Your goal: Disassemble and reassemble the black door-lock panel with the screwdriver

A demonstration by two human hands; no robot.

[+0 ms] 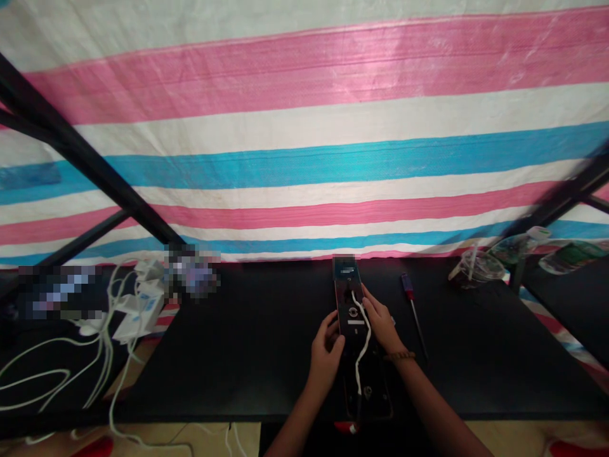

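Observation:
A long, narrow black panel (346, 322), perhaps a door-lock body, lies in front of me on the black table. It has a glossy far end, a round fitting and a small white label. My left hand (327, 346) grips its left edge, thumb toward the face and fingers curled at the side. Along the right edge my right hand (380, 317) holds it with fingers bent. A white-wrapped cable (364, 349) runs from the panel down toward the table's front edge. Under the cable's lower part lies another dark plate (378, 397); whether it is joined to the panel I cannot tell.
Right of my right hand lies a screwdriver (410, 292) with its shaft toward me. A plastic cup (478, 266) and bottles (523, 244) stand at the back right. White cables (107, 343) and a power strip (143, 314) lie at left. A striped tarp (304, 171) hangs behind.

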